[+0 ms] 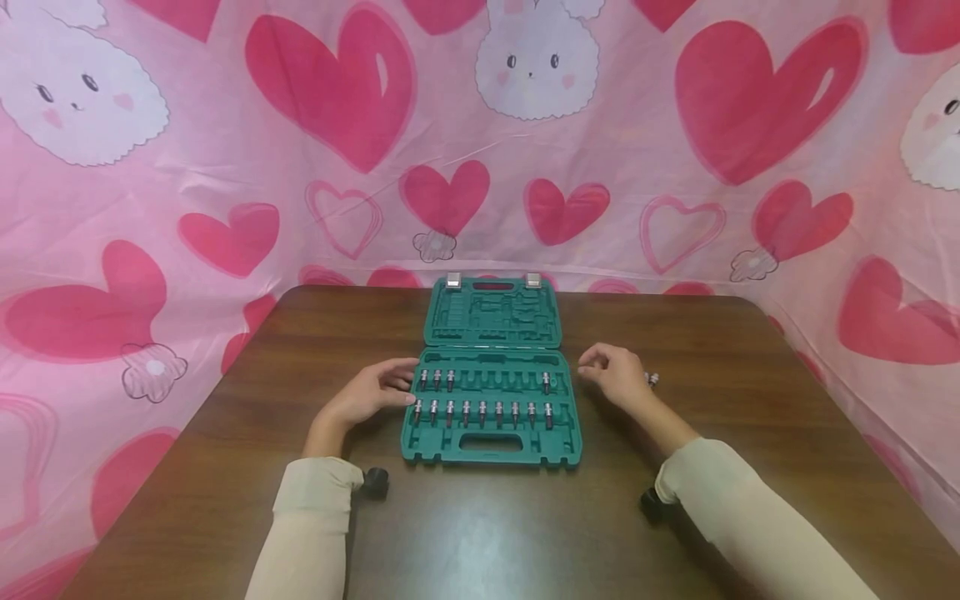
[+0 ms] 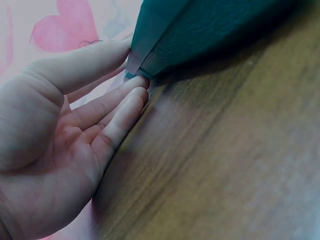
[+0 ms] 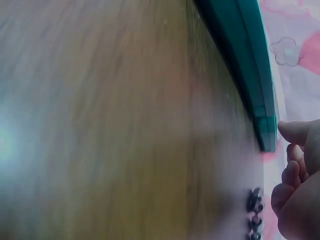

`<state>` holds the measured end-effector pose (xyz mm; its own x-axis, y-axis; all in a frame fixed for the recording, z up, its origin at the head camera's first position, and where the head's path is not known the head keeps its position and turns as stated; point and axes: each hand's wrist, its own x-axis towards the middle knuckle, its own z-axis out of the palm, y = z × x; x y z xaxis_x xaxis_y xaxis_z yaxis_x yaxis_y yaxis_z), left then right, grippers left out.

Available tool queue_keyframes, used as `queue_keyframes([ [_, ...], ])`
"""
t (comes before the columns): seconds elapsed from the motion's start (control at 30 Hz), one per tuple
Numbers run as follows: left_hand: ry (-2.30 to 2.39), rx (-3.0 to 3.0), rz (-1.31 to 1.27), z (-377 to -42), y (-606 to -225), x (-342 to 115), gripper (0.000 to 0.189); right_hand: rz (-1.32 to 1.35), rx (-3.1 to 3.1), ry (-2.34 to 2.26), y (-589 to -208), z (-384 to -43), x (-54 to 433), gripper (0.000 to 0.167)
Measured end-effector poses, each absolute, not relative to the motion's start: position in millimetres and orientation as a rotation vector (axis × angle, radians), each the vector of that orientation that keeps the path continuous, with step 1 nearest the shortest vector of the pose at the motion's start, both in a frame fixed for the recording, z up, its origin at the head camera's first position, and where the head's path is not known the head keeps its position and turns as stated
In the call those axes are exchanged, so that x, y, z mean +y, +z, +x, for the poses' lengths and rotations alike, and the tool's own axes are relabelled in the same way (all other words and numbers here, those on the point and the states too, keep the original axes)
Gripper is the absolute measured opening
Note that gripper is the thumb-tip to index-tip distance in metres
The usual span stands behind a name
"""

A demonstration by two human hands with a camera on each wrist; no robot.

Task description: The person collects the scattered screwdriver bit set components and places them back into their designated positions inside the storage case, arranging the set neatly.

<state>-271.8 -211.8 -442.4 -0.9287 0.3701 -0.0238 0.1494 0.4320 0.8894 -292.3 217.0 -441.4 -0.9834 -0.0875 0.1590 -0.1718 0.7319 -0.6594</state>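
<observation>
A green plastic case [image 1: 442, 450] lies opened flat on the table. Its near half holds silver socket bits [image 1: 483, 412] in two rows: several along the front, three at the back left and a single socket bit [image 1: 546, 382] at the back right. My left hand [image 1: 367, 390] touches the case's left edge, thumb [image 2: 95, 62] and fingertips against the side. Just off the right edge hovers my right hand [image 1: 618, 379], fingers loosely curled, with nothing visible in them. More socket bits [image 3: 256, 201] lie on the table by the right hand, partly hidden behind the wrist in the head view.
The case's lid [image 1: 492, 312] leans back at the rear, with two metal latches [image 1: 533, 280] on its far edge. Brown wooden table [image 1: 480, 533] surrounds the case. Pink heart-patterned cloth [image 1: 480, 133] hangs behind and at both sides.
</observation>
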Motion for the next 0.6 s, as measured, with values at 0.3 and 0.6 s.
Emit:
queue_keyframes([
  [0.3, 1.486, 2.478, 0.474, -271.0, -442.7, -212.8, 0.062, 0.176, -2.779, 1.098, -441.4, -285.7, 242.8, 0.014],
  [0.6, 1.478, 2.483, 0.463, -270.7, -442.3, -212.6, 0.062, 0.123, -2.693, 1.056, -446.7, -283.9, 261.4, 0.012],
])
